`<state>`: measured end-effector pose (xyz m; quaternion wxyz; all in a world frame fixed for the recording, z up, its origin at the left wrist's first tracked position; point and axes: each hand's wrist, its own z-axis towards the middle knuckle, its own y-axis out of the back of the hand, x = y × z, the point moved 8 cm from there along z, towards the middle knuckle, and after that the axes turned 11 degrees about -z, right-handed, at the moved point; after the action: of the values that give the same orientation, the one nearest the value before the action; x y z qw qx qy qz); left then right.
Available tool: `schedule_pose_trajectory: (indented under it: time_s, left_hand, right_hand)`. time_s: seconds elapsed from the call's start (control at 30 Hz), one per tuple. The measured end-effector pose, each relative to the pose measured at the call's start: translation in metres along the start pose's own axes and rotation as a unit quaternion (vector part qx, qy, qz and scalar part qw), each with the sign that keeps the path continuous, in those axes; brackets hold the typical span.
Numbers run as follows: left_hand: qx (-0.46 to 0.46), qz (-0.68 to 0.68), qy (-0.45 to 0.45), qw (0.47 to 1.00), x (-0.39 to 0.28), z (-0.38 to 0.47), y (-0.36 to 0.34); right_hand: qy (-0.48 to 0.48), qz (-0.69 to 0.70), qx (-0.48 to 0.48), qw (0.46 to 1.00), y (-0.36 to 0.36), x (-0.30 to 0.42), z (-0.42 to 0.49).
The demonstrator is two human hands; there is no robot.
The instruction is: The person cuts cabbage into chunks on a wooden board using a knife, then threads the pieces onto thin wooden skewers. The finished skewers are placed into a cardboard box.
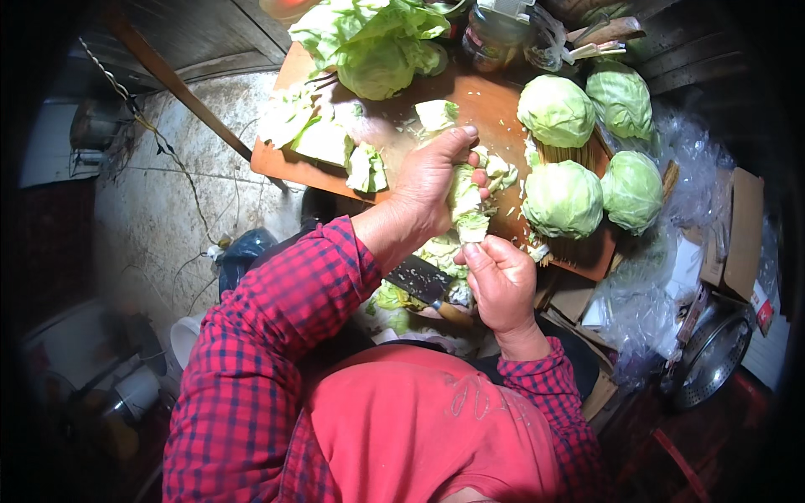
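Note:
My left hand [434, 176] is closed round a strip of folded cabbage leaves [467, 201] above the near edge of a wooden table [487, 100]. At the lower end of that strip are the thumb and fingertips of my right hand [503, 286], pinching it. Below, a cleaver [420, 280] with a wooden handle lies over cabbage scraps [393, 295], its blade flecked with bits. Cut cabbage pieces [366, 168] lie on the table left of my hands, and more leaf pieces [500, 170] are just right of my left fingers.
Several whole cabbages [561, 198] sit at the table's right, by a bundle of thin wooden sticks [566, 155]. A leafy cabbage [377, 66] and a glass jar [489, 41] stand at the back. Clear plastic bags [648, 314], a cardboard box [742, 232] and a metal strainer [714, 355] are at right.

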<state>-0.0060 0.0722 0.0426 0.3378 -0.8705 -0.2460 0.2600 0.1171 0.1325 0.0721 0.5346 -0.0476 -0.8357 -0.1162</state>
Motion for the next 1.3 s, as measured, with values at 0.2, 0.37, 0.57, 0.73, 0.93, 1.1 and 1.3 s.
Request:
schedule_pose_trajectory:
  time_s: [0.2, 0.37, 0.57, 0.73, 0.93, 1.1, 1.3]
  left_hand:
    - [-0.005, 0.005, -0.001, 1.0, -0.001, 0.01, 0.005]
    - [0.03, 0.019, -0.025, 0.999, -0.022, 0.018, 0.0]
    - [0.02, 0.003, -0.054, 0.998, -0.054, 0.033, 0.01]
    - [0.02, 0.076, -0.068, 0.995, -0.053, 0.032, 0.007]
    - [0.009, 0.094, -0.098, 0.991, -0.048, 0.024, 0.008]
    - [0.027, 0.092, -0.096, 0.991, -0.036, 0.025, 0.009]
    - [0.006, 0.075, -0.078, 0.994, -0.03, 0.016, 0.008]
  right_hand:
    - [0.012, -0.023, -0.005, 1.0, 0.003, -0.001, 0.007]
    - [0.019, 0.0, 0.011, 1.0, 0.002, 0.007, 0.023]
    - [0.02, -0.005, 0.035, 0.999, -0.005, 0.008, 0.013]
    - [0.033, -0.047, 0.022, 0.998, -0.003, 0.003, 0.012]
    - [0.035, -0.09, -0.001, 0.995, 0.002, 0.002, 0.012]
    - [0.059, -0.085, -0.005, 0.995, 0.001, 0.0, 0.006]
    - [0.056, -0.064, -0.005, 0.996, 0.001, -0.002, 0.002]
